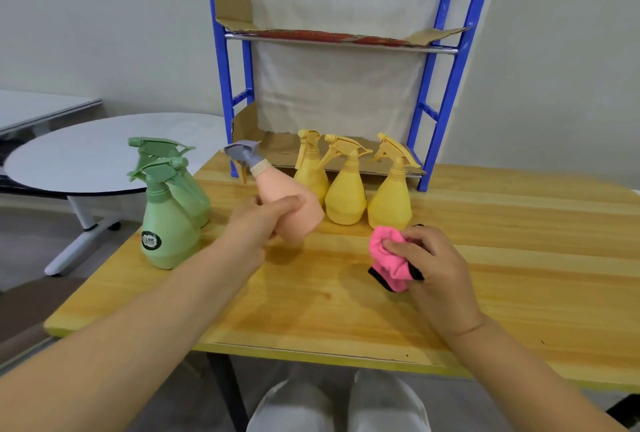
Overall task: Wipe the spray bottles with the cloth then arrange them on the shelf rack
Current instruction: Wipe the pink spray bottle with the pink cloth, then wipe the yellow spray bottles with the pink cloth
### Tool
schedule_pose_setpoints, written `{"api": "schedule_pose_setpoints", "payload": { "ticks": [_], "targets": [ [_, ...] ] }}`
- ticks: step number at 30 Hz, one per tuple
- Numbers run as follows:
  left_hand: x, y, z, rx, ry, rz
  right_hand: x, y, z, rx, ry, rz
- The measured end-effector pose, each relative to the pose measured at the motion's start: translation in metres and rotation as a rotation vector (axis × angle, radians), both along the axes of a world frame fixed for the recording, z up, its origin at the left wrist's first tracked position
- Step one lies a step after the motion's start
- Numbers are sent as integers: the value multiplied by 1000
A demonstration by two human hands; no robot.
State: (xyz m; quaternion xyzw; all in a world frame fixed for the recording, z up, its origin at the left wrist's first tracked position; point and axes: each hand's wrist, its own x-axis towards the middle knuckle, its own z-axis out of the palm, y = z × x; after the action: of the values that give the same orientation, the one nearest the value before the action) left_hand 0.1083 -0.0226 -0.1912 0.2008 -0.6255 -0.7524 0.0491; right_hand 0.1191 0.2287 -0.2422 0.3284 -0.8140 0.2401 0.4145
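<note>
Grips with left hand the body of the peach spray bottle, mid-table, long axis tilted: base toward the near edge, grey nozzle toward the far left corner. Pinches in right hand the bunched pink cloth, just right of that base, not touching; likely needs a short leftward reach. Behind: three yellow bottles at the shelf rack foot; two green bottles by the left edge.

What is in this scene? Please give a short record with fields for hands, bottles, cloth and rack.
Left hand: grips peach plastic spray bottle with grey trigger, tilted
Right hand: holds crumpled pink cloth with black edge
Green plastic spray bottles: two, upright on wooden table
Yellow plastic spray bottles: three, upright before rack
Blue-framed shelf rack: cardboard-lined, no bottles
</note>
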Motion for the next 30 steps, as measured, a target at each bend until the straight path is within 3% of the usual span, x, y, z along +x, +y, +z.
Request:
{"api": "schedule_pose_setpoints", "payload": {
  "ticks": [6,10,24,27,30],
  "targets": [
    [-37,-26,-12,-548,54,176,-10,5,-5,-31,-62,31],
    [-68,-43,-15,-823,-83,226,-13,10,-9,-78,-164,93],
    [-94,-42,-22,-781,-199,398,-27,11,-6,-46,-116,88],
    [-81,-13,-14,-745,-57,525,-27,8,-7,-24,-124,73],
    [-75,12,-3,-781,193,414,-28,6,-7,1,-119,66]
  ]
}}
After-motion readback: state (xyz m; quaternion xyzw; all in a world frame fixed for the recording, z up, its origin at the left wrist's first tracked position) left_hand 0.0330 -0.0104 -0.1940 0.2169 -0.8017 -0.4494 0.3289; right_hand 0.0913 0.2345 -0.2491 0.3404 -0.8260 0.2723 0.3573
